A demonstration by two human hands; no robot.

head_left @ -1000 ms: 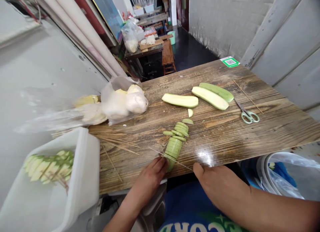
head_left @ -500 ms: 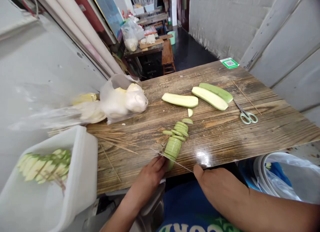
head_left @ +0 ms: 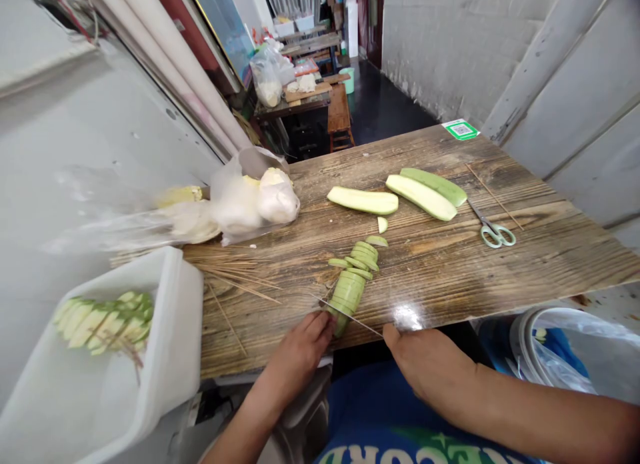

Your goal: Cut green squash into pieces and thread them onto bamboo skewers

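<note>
A partly sliced zucchini half (head_left: 349,289) lies green side up near the table's front edge, its cut slices still lined up and a few fanned out at the far end. My left hand (head_left: 303,347) is closed on its near end, fingertips partly hidden behind it. The handle of a thin knife (head_left: 361,323) is in my right hand (head_left: 427,361), mostly covered by the fingers. Its blade lies across the zucchini, close to my left fingertips. Beyond the slices are a small offcut (head_left: 383,225) and three uncut zucchini halves, one of them pale side up (head_left: 364,201).
Scissors (head_left: 497,235) and a skewer (head_left: 494,196) lie at the right. Thin wooden skewers (head_left: 237,271) spread at left, near a plastic bag (head_left: 235,201). A white tub (head_left: 187,324) holds skewered zucchini slices (head_left: 107,324). A lined bucket (head_left: 525,344) stands below right.
My right hand and the knife have shifted slightly left and away from me across the zucchini. My left hand keeps its grip. The whole view has moved a little.
</note>
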